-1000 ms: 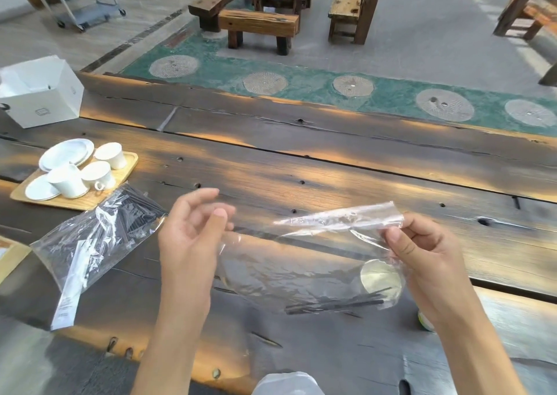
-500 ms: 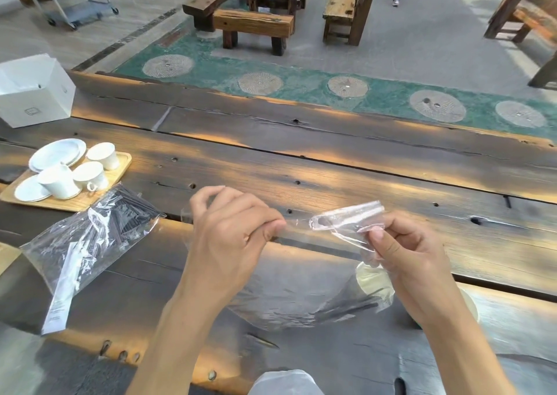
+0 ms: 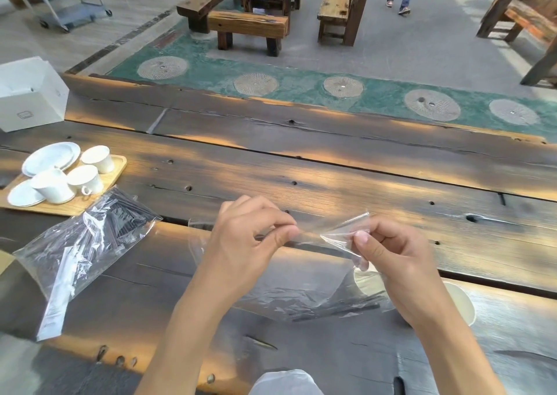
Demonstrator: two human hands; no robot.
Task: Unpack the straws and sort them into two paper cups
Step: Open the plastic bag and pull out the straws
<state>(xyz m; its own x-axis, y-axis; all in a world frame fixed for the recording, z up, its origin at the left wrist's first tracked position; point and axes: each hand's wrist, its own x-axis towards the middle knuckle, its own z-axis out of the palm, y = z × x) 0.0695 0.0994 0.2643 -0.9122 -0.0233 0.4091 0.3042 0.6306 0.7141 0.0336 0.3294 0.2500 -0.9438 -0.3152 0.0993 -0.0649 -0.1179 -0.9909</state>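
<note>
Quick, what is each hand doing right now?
Left hand: pinches the top edge of the clear plastic bag.
Right hand: pinches the same bag's top corner.

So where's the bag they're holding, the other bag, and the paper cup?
held bag (image 3: 307, 292), head view, its clear middle.
other bag (image 3: 90, 244), head view, its crinkled middle.
paper cup (image 3: 462, 304), head view, its white rim.

L hand (image 3: 250, 238) moved in from open, off the bag (image 3: 316, 286), to pinching its top edge. Gap btwn L and R hand (image 3: 388, 253) much smaller. Bag mouth bunched into a short crumpled fold; was stretched wide 1 s ago.
</note>
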